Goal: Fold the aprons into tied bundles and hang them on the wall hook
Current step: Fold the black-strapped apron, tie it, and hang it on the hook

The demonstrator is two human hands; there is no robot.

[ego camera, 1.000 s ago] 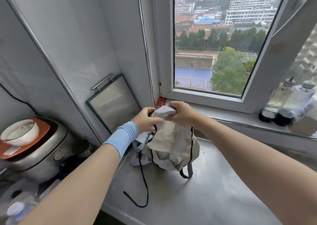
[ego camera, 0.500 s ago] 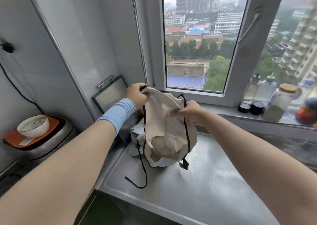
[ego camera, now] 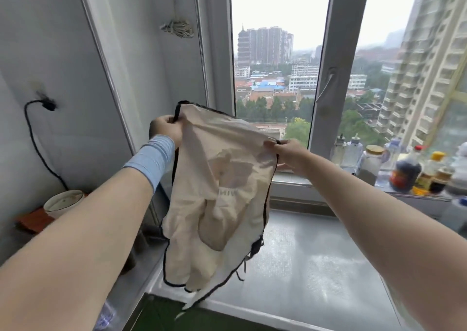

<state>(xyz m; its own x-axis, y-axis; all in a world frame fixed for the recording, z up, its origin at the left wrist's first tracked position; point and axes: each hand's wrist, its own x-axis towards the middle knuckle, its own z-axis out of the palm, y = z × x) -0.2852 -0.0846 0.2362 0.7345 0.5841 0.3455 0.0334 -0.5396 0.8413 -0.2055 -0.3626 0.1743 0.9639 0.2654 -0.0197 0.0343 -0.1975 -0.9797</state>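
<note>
Apron, cream, black-trimmed: spread for folding

Apron [ego camera: 222, 199] hangs in the air above the steel counter [ego camera: 316, 267], before the window. Left hand [ego camera: 165, 130] and right hand [ego camera: 288, 152] each have fingers clamped on a top corner. Step in hand, by judgement: opening it flat. The next move calls for bringing the edges together, straps gathered.

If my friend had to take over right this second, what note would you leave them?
Left hand: pinching the apron's top corner by its black trim.
Right hand: pinching the opposite top corner.
Apron: cream, held up spread between both hands, hanging above the steel counter.
Done: apron is up and opened out.
Left: fold it, tie it into a bundle, hang it up. I cannot pick out the hook for sure.
</note>
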